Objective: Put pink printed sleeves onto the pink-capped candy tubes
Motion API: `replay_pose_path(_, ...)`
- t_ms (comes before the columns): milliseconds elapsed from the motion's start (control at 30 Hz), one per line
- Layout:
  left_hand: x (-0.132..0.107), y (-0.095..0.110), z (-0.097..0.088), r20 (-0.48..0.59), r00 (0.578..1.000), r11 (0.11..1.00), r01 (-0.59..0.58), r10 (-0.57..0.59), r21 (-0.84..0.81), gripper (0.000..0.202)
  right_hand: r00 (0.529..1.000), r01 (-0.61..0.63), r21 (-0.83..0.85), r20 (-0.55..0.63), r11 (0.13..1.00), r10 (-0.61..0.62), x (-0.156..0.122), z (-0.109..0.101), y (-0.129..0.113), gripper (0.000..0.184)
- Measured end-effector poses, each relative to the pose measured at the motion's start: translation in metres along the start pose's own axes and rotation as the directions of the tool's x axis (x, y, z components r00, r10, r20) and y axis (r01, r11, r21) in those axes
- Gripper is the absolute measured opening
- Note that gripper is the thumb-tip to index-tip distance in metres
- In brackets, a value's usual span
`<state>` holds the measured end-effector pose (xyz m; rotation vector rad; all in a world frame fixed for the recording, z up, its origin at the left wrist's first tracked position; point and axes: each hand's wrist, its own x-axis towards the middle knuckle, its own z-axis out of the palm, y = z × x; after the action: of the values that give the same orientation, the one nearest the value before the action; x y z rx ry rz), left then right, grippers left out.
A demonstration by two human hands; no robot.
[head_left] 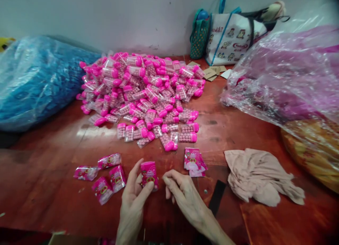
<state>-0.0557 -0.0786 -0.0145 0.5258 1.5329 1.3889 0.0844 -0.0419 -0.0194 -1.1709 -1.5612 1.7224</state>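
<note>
A large heap of clear containers with pink caps lies on the reddish-brown desk, pale pink balls showing through their walls. In front of the heap, on the person's side, the left hand has its grip closed on a pink printed packet, thumb across the packet's lower face. The right hand, also in front of the heap and just beside the packet, has its thumb and forefinger drawn together; I cannot tell whether that grip pinches anything.

In front of the heap, toward its left, lie four wrapped pink packs; in front of its right part sits a small stack of flat pink printed pieces. Forward and right of the heap are a dark strip and, farther out, a crumpled beige cloth. A bulky blue bag stands left of the heap, and a clear plastic bag with pink contents lies to its right. Behind the heap's right end stand a green dotted holder and a white tote bag.
</note>
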Motion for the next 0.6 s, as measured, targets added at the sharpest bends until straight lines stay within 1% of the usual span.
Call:
replay_pose_path(67,-0.003,0.001,0.009,0.073,0.997,0.999,-0.035,0.034,0.013,0.053,1.0,0.009,-0.002,-0.012,1.0,-0.009,-0.001,-0.001,0.002,0.03)
replay_pose_path(133,-0.005,0.001,0.015,0.13,0.991,0.999,-0.042,0.042,-0.001,0.048,1.0,0.012,0.009,-0.027,1.0,-0.012,-0.001,-0.001,0.003,0.031)
replay_pose_path(233,-0.008,0.001,0.02,0.197,0.98,0.999,-0.011,0.018,-0.038,0.041,0.998,0.014,0.063,-0.06,0.998,-0.01,0.0,-0.001,0.005,0.036)
replay_pose_path(300,-0.011,0.0,0.019,0.224,0.974,0.998,0.03,-0.019,-0.046,0.04,0.997,0.016,0.115,-0.083,0.993,-0.007,0.002,-0.002,0.004,0.035)
replay_pose_path(367,-0.013,-0.002,0.017,0.238,0.969,0.995,0.084,-0.071,-0.045,0.042,0.995,0.018,0.137,-0.099,0.99,-0.005,0.004,-0.002,0.003,0.031)
replay_pose_path(500,-0.016,-0.006,0.018,0.254,0.952,0.98,0.192,-0.172,-0.053,0.042,0.995,0.01,0.092,-0.097,0.996,-0.001,0.006,0.0,0.0,0.032)
replay_pose_path(567,-0.016,-0.004,0.016,0.226,0.952,0.973,0.223,-0.205,-0.054,0.041,0.997,0.001,0.074,-0.082,0.997,0.005,0.005,0.003,-0.001,0.037)
replay_pose_path(600,-0.016,-0.001,0.012,0.2,0.955,0.971,0.234,-0.219,-0.056,0.042,0.997,-0.004,0.065,-0.077,0.998,0.009,0.005,0.005,-0.001,0.04)
